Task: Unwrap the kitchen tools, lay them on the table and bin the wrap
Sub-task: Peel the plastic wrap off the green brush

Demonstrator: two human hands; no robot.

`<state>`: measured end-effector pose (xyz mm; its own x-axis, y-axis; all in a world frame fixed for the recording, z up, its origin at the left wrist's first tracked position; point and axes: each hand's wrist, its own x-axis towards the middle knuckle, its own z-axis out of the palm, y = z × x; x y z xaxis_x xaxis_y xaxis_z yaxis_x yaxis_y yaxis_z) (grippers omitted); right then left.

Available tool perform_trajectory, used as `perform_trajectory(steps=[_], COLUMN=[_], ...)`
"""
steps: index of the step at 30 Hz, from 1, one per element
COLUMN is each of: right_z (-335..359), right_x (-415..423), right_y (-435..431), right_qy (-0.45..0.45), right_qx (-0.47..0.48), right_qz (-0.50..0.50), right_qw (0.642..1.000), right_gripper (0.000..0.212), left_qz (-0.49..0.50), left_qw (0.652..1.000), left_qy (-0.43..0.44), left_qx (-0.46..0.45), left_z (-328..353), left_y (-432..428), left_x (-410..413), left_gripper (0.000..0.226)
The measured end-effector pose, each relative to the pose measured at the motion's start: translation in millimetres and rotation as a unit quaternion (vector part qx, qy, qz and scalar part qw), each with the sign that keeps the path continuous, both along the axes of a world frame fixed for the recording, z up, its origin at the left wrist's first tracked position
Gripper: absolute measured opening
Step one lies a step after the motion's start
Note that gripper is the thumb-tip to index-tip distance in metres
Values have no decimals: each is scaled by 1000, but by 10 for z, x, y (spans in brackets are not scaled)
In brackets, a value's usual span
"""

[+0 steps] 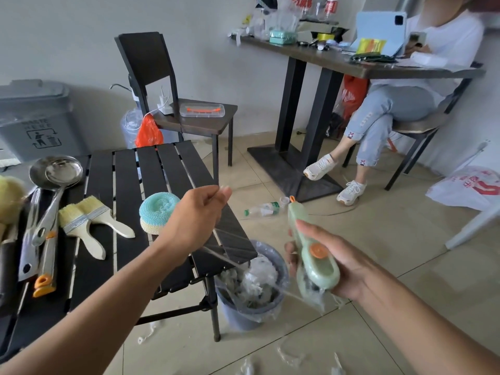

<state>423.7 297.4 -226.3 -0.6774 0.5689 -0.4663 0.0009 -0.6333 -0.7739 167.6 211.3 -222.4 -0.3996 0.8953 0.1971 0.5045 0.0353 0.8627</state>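
Green handheld tool [313, 255] with an orange button, exact type unclear, sits lower right of centre, off the table, gripped round its body by the right hand [349, 266]. Clear wrap clings to its lower end. Left hand [200, 212], mid-frame, pinches a stretched strand of wrap [232, 262] between thumb and fingertips and holds it up and away from the tool. Judgement: the hands are spread to keep the film taut so it peels off rather than bunching. Both work right above the small grey bin [238, 318], likely so the film drops straight in; it already holds a wad of clear wrap [259, 277]. Bin stands at the near right corner of the black slatted table [127, 185]. Laid out on the table at left: two steel ladles [63, 169], two pale-bristle brushes [89, 220], stacked scrub pads [159, 209] by the left hand, an orange-handled tool [44, 269] at the lower left. Wrap scraps [286, 355] on the tiles at the bottom of the frame, so some missed the bin. Plastic bottle [263, 208] lies on the floor beyond the tool. Text: large grey lidded bin [38, 120], upper left, reads "WASTE HERE" over a pictogram. White bag [468, 188] at right edge has red print, not legible. A seated person is at the upper right.
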Motion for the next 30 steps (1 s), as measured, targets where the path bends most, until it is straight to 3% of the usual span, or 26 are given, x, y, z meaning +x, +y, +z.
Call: perform_trajectory(steps=[3, 7, 13, 17, 22, 26, 30], right_z=[-18, -64, -9, 42, 65, 63, 145], right_x=[-28, 43, 123, 178, 150, 142, 86], right_y=[-24, 82, 140, 178, 140, 157, 129], right_qy=[-43, -87, -107, -80, -82, -80, -54], right_qx=[62, 84, 151, 119, 130, 153, 144], right_qz=[54, 18, 31, 12, 8, -32, -12], right_qw=[996, 992, 982, 990, 988, 984, 988], right_gripper=[28, 10, 31, 16, 29, 52, 25], left_qz=[9, 38, 99, 133, 166, 99, 21], left_qw=[1000, 999, 995, 991, 986, 988, 930], left_qy=[-12, -4, 10, 15, 26, -112, -353], left_qx=[26, 33, 14, -6, -8, 38, 101], left_z=[30, 15, -29, -34, -146, -272, -209], left_y=[-15, -71, -70, -14, 70, 82, 110], left_x=[-31, -90, -227, -389, -370, -144, 146], left_gripper=[54, 55, 56, 57, 54, 45, 39])
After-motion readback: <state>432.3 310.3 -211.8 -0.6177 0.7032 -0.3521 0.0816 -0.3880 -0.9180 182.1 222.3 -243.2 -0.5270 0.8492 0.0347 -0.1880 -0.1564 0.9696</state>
